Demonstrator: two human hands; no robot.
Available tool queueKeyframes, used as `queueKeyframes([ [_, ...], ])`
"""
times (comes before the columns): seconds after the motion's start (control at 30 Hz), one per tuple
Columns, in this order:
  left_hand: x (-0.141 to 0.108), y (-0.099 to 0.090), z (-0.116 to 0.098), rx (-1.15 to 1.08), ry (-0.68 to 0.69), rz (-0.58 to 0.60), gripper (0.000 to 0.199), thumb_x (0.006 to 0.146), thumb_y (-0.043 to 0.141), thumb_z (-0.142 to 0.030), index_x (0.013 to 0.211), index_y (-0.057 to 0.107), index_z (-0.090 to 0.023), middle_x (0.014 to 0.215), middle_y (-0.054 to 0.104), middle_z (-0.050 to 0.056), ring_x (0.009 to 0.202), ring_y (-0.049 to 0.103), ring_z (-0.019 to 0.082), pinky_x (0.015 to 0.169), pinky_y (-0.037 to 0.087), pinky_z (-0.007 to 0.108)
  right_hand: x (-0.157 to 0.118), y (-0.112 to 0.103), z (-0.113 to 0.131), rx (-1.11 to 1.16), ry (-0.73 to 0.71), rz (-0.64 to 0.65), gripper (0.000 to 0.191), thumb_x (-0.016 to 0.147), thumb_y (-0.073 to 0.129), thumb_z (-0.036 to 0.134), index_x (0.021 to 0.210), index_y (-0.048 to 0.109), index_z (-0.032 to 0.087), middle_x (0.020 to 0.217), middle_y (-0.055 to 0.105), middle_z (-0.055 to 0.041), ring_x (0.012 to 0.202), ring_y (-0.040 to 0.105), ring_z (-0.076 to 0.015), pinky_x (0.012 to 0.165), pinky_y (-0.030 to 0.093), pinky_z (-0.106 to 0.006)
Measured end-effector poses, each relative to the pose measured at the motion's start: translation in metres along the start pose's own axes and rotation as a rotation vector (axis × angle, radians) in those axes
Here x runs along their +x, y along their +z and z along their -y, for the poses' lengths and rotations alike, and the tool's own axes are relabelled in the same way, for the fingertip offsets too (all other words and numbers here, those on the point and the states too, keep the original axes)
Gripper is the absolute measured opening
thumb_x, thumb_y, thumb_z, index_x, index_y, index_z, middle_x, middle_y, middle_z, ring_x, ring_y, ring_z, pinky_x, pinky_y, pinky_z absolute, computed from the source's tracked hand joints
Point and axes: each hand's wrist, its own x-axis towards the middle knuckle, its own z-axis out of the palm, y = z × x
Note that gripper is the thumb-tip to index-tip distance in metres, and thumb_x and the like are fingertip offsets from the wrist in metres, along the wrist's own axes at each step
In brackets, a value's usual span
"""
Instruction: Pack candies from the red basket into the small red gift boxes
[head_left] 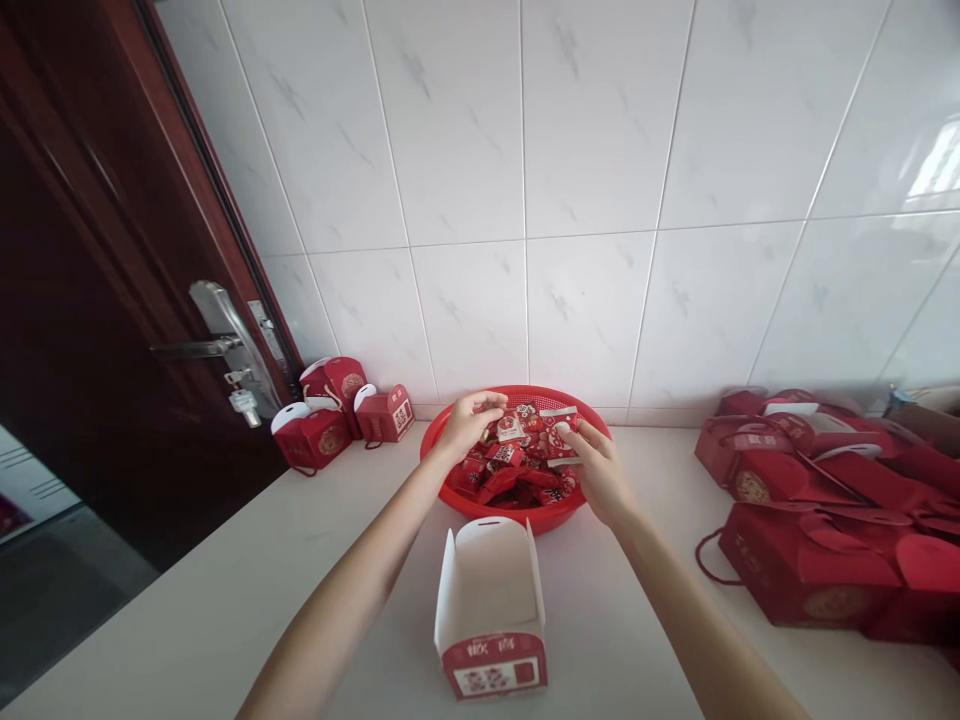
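Observation:
A red plastic basket (pixel 431 440) full of red wrapped candies (pixel 499 485) stands against the tiled wall. My left hand (pixel 466 428) is over its left side, fingers bent together beside a small red-and-white packet (pixel 510 428). Whatever lies between those fingertips is hidden. At the right side of the basket, my right hand (pixel 600 465) pinches a red candy packet (pixel 555 432) with pale ends between thumb and fingers. In front of the basket, between my forearms, sits an open gift box (pixel 491 665), white inside with a red printed end; no candy shows in it.
Several closed red gift boxes (pixel 319 440) stand at the left by the door (pixel 97 220). Many more red boxes (pixel 817 570) with cord handles are piled on the right of the white table (pixel 315 550). A metal door handle (pixel 199 348) with keys juts out at left.

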Motion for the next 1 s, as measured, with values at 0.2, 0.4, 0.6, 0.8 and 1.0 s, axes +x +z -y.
queueKeyframes([
  [0.2,-0.016,0.030,-0.024,0.026,0.133,-0.059,0.015,0.079,0.069,-0.027,0.090,0.074,-0.020,0.101,0.077,0.006,0.090,0.068,0.022,0.082,0.053,0.033,-0.003,0.001,0.004,0.012,0.025,0.051,0.039,0.070,0.087,0.052,0.095,0.077,0.024,0.094,0.077,-0.0028,0.084,0.069,-0.0220,0.071,0.056,-0.031],
  [0.4,-0.026,0.034,-0.026,0.011,0.160,-0.027,0.018,0.079,0.065,-0.027,0.091,0.075,-0.019,0.102,0.077,0.007,0.098,0.069,0.025,0.089,0.054,0.036,-0.002,0.000,0.006,0.080,0.024,0.042,0.038,0.068,0.089,0.052,0.090,0.078,0.023,0.093,0.078,-0.0035,0.083,0.070,-0.0219,0.071,0.056,-0.031],
  [0.6,-0.034,0.024,-0.026,-0.018,0.134,0.172,0.035,0.077,0.058,-0.021,0.107,0.075,-0.022,0.123,0.074,0.006,0.109,0.068,0.025,0.090,0.056,0.034,0.000,-0.004,0.009,0.125,0.069,0.062,0.035,0.066,0.090,0.048,0.083,0.078,0.020,0.089,0.078,-0.0047,0.080,0.070,-0.0207,0.070,0.056,-0.030],
  [0.8,-0.035,0.024,-0.023,-0.061,0.152,0.255,0.032,0.074,0.069,-0.026,0.105,0.075,-0.020,0.118,0.075,0.007,0.107,0.069,0.027,0.089,0.057,0.036,0.003,-0.007,0.009,0.139,0.083,0.083,0.033,0.067,0.089,0.049,0.079,0.077,0.021,0.092,0.079,-0.0057,0.092,0.073,-0.0254,0.085,0.057,-0.037],
  [1.0,-0.036,0.029,-0.021,-0.066,0.162,0.150,0.027,0.077,0.074,-0.042,0.093,0.074,-0.020,0.096,0.075,0.005,0.092,0.068,0.023,0.083,0.054,0.032,0.007,-0.007,0.005,0.220,0.081,0.028,0.029,0.067,0.088,0.048,0.075,0.076,0.023,0.093,0.079,-0.0041,0.101,0.075,-0.0274,0.102,0.055,-0.041],
])
